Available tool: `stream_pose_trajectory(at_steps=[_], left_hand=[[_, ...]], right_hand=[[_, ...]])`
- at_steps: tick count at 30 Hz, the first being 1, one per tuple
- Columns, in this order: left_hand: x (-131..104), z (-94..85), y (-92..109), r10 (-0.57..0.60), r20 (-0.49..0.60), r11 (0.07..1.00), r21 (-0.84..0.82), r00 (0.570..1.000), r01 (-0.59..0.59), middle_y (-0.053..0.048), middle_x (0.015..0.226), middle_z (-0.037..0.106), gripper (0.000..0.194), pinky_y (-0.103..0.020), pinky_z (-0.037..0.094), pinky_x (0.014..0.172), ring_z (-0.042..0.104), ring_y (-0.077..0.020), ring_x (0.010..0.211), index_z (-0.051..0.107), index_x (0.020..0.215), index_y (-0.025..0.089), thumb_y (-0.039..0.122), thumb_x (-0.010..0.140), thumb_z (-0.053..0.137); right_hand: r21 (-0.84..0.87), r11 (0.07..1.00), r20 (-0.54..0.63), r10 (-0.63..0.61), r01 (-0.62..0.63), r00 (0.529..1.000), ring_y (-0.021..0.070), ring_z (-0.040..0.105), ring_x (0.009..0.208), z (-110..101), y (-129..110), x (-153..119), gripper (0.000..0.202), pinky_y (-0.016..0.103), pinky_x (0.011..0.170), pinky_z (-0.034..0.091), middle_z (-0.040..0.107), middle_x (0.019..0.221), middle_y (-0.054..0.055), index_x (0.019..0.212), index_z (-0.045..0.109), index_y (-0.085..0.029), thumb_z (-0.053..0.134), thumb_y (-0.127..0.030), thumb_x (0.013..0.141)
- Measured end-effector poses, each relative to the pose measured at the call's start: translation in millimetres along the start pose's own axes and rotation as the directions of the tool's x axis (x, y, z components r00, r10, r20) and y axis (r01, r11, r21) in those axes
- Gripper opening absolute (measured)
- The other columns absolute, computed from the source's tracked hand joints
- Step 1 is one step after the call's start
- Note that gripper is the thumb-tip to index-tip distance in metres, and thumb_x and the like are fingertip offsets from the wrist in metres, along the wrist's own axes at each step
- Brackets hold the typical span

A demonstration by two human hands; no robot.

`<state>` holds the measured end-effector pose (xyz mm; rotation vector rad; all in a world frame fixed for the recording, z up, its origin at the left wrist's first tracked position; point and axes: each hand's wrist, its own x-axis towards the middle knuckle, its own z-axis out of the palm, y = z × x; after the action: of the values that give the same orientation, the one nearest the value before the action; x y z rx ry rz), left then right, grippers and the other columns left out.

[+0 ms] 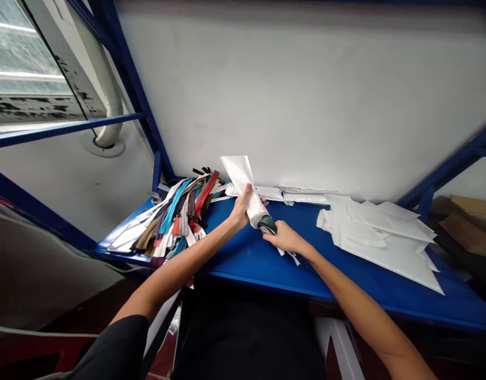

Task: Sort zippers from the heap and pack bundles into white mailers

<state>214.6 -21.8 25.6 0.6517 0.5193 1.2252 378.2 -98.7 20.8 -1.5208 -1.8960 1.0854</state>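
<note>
My left hand (241,207) is closed around a narrow white bag (239,177), which points up and away from me. At the bag's lower end, a dark green rolled bundle (267,224) sits partly in its mouth. My right hand (284,237) grips the near end of that bundle, and thin white strips (293,257) hang below the fingers. How far the bundle reaches into the bag is hidden. To the left lies a pile of long coloured strips (179,211) that look like zippers, in white, blue, red, brown and black.
White packets (306,195) with writing lie along the back of the blue table (243,264). Flat white bags (377,232) are heaped on the right. Blue metal posts (143,116) frame the table, with a pale wall (306,95) behind. Brown cardboard (470,221) stands at far right.
</note>
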Motion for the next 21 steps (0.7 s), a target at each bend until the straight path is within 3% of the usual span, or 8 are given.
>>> stream_pose_trajectory(at_steps=[5,8,11,14,16,18,21], left_hand=[[-11.6,3.2,-7.9,-0.022,0.234,1.000,0.010,0.972,0.020,-0.006,0.090,0.075,0.074,-0.039,0.064,0.090,0.077,-0.0238,0.088,0.069,0.108,0.016,0.078,0.071,0.087],[-15.4,4.8,-20.6,0.052,0.221,0.995,0.077,0.974,-0.070,-0.003,0.093,0.074,0.068,-0.036,0.061,0.085,0.074,-0.0213,0.085,0.068,0.114,0.018,0.065,0.071,0.093],[-19.4,8.3,-29.5,0.087,0.165,0.961,0.245,0.982,-0.126,-0.002,0.087,0.071,0.053,-0.035,0.057,0.082,0.070,-0.0205,0.083,0.068,0.107,0.017,0.050,0.074,0.094],[-24.6,13.4,-27.7,0.075,0.186,0.898,0.415,0.980,-0.148,-0.004,0.089,0.071,0.042,-0.033,0.054,0.080,0.068,-0.0211,0.086,0.069,0.098,0.017,0.035,0.069,0.093],[-26.8,16.2,-20.7,0.058,0.225,0.874,0.460,0.973,-0.158,-0.005,0.088,0.071,0.033,-0.033,0.053,0.078,0.066,-0.0211,0.084,0.070,0.094,0.016,0.028,0.069,0.087],[-26.3,16.9,-10.4,0.063,0.239,0.885,0.435,0.969,-0.165,-0.004,0.083,0.069,0.024,-0.032,0.052,0.074,0.064,-0.0198,0.079,0.070,0.090,0.016,0.026,0.070,0.078],[-20.5,13.1,8.6,0.141,0.220,0.917,0.338,0.965,-0.211,-0.001,0.079,0.066,0.027,-0.029,0.050,0.069,0.060,-0.0165,0.072,0.068,0.092,0.018,0.022,0.066,0.073]], right_hand=[[0.024,0.997,-0.122,0.077,-0.075,0.990,0.0145,0.053,0.048,3.2,4.4,14.3,0.022,0.026,0.047,0.033,0.061,0.054,0.001,0.060,0.060,-0.020,0.076,-0.021,0.075],[0.091,0.991,-0.152,0.113,-0.100,0.982,0.0155,0.054,0.047,6.4,9.6,19.3,0.023,0.027,0.047,0.035,0.061,0.052,0.002,0.057,0.059,-0.020,0.076,-0.021,0.073],[0.186,0.979,-0.159,0.113,-0.083,0.981,0.0150,0.053,0.048,14.5,12.8,21.2,0.021,0.027,0.049,0.038,0.059,0.052,0.000,0.057,0.058,-0.021,0.073,-0.018,0.072],[0.283,0.957,-0.142,0.113,-0.069,0.983,0.0142,0.050,0.046,20.8,10.6,18.0,0.018,0.027,0.048,0.040,0.054,0.049,-0.002,0.060,0.059,-0.021,0.072,-0.022,0.074],[0.344,0.938,-0.090,0.083,-0.047,0.992,0.0140,0.051,0.046,19.8,6.5,12.6,0.021,0.027,0.049,0.044,0.053,0.049,-0.003,0.062,0.061,-0.021,0.076,-0.027,0.076],[0.437,0.899,0.036,0.007,-0.022,0.999,0.0147,0.056,0.052,14.0,2.2,5.9,0.026,0.028,0.054,0.049,0.060,0.055,-0.001,0.068,0.065,-0.019,0.084,-0.034,0.076],[0.610,0.789,0.257,-0.101,-0.080,0.961,0.0178,0.067,0.066,2.2,-1.1,-2.3,0.042,0.030,0.064,0.058,0.071,0.075,0.004,0.083,0.070,-0.017,0.091,-0.053,0.079]])
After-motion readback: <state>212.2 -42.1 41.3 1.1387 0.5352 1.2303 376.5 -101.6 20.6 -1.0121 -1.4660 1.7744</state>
